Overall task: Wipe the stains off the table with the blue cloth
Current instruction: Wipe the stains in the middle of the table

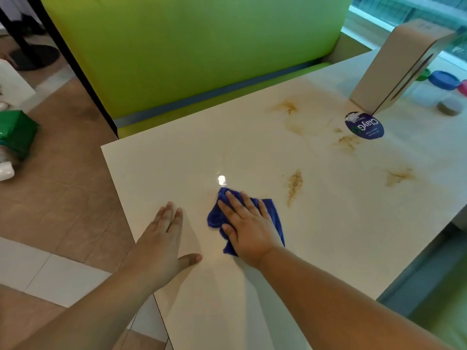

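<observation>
The white table (pixel 252 152) has brown stains (pixel 294 184) scattered beyond the blue cloth (pixel 274 215). The cloth lies bunched near the front edge under the right hand (pixel 249 223), whose fingers are splayed flat on it. The left hand (pixel 161 238) rests flat with its fingers together. I'd say a bunched cloth may only smear the gritty patch, and a far reach could topple the upright box (pixel 394 69). The jars (pixel 442 92) behind it are cut off.

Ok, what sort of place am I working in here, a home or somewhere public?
Probably public, a cafe or fast-food eatery: a green booth seat runs along the white table, and what looks like a tall napkin dispenser stands at its far end beside lidded jars.
</observation>
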